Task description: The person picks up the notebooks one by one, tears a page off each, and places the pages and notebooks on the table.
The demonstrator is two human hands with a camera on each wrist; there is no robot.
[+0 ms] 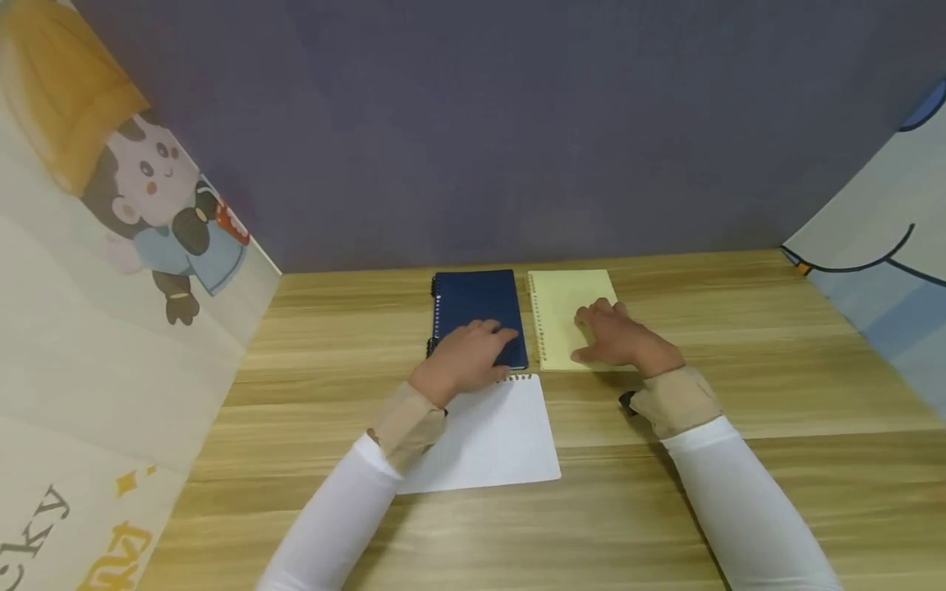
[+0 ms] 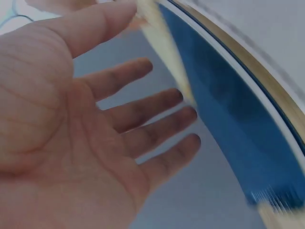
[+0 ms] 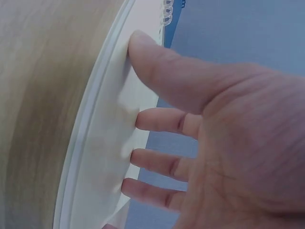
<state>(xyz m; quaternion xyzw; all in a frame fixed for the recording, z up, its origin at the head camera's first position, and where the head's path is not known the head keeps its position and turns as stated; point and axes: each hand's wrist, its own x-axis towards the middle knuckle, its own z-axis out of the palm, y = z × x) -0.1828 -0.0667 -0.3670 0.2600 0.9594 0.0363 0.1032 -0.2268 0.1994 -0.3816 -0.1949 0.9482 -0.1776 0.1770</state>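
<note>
A navy spiral notebook (image 1: pixel 476 297) lies on the table with its binding on the left. Over its lower part is my left hand (image 1: pixel 467 359), fingers extended and holding nothing; in the left wrist view the navy cover (image 2: pixel 224 105) appears beyond the fingertips. To the right lies a pale yellow spiral notebook (image 1: pixel 562 308). My right hand (image 1: pixel 624 336) is at its right side, fingers spread, and in the right wrist view the fingertips (image 3: pixel 138 40) appear to touch the cover. Nearer me is a white page with a spiral edge (image 1: pixel 510 435), partly hidden by my left arm.
All three notebooks lie on a wood-grain table (image 1: pixel 591 509). A dark grey panel (image 1: pixel 517 131) rises at the back. Printed cartoon walls (image 1: pixel 66 328) flank the left and right sides.
</note>
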